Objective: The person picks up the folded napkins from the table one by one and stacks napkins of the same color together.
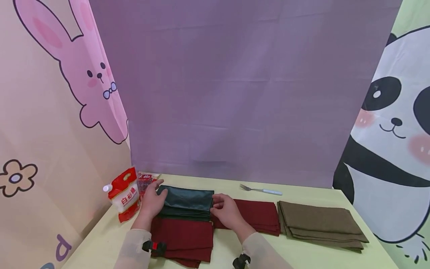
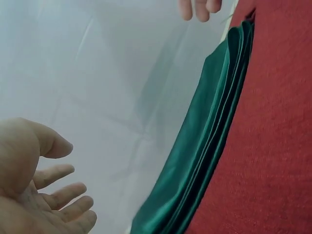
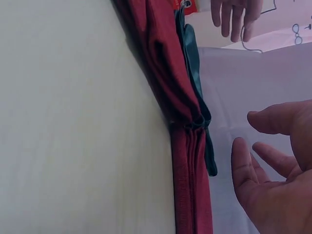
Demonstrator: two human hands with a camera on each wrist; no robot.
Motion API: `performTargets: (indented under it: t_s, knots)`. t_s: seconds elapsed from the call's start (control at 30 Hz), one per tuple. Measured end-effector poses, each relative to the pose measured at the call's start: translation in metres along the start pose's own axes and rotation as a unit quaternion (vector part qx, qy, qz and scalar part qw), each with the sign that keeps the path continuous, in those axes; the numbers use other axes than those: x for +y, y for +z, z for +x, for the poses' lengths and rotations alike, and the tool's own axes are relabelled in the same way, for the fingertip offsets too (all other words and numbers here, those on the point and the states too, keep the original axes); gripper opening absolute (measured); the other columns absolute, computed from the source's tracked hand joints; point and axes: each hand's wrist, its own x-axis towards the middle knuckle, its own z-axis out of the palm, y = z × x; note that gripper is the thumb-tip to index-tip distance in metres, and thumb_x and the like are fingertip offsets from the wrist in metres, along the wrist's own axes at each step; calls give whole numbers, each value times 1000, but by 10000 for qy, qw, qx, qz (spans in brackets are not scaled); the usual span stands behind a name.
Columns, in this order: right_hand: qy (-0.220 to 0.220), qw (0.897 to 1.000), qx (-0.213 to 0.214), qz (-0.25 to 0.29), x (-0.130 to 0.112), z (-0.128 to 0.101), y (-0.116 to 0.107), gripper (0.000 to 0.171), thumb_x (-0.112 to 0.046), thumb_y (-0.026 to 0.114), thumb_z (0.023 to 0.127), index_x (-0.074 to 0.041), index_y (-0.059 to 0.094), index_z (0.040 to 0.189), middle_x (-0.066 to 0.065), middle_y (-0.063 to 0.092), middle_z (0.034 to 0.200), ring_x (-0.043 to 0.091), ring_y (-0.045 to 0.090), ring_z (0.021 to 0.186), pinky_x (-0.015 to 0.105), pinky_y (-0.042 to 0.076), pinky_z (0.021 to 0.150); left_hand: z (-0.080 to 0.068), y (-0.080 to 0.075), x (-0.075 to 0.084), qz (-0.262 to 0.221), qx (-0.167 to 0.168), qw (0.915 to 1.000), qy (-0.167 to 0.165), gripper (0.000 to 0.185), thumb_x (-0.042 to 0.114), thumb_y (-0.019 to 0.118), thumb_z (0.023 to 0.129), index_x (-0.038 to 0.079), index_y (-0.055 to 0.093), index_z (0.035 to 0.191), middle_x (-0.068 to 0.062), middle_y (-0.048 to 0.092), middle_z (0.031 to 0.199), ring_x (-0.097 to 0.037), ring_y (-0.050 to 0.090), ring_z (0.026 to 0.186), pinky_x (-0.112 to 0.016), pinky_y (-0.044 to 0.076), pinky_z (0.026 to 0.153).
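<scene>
On the pale yellow table [image 1: 312, 257], a glossy, folded dark green cloth [image 1: 186, 203] lies between the relaxed, empty left hand [image 1: 152, 201] and right hand [image 1: 226, 209].

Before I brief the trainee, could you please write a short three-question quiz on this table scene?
1. True or false: the green cloth lies on a red cloth.
2. What lies at the table's back edge? A) fork B) spoon C) knife
3. Fill in: the stack at far right is ____.

Key:
1. True. The left hand and right hand sit at the green cloth's two ends.
2. A, the fork.
3. Brown: the brown cloths.
</scene>
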Motion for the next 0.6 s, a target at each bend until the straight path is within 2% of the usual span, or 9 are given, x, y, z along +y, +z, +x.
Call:
performTargets:
  t_s: [0.1,0.2,0.33,0.6]
  knots:
    - [-44,10000,42,11,-5,-4,-3,42,-1,75,95,-1,64,135,12,64,122,24,65,102,34,60,80,-4,3,12,-4,-32,9998,191,49,18,63,105,4,51,151,-24,45,154,-44,41,144,-64,35,115]
    - [-56,10000,38,-1,-8,-9,-4,42,-3,75,95,-2,64,136,11,64,122,24,65,103,35,60,81,-10,4,16,40,-76,9995,302,49,16,63,105,5,51,151,-23,47,153,-43,43,143,-63,37,115]
    - [-58,10000,-7,-77,-7,-13,-5,43,-6,75,96,-5,63,138,9,65,124,23,65,105,35,59,83,-16,2,16,9,-97,9991,407,50,15,64,105,6,50,152,-21,48,152,-41,43,143,-61,38,115]
    - [-184,9998,-72,33,-8,-21,-7,44,-6,76,96,-2,63,137,14,64,125,22,64,104,37,56,89,-34,-5,12,23,-131,9986,514,49,15,66,104,9,51,150,-17,52,151,-39,46,142,-59,39,115]
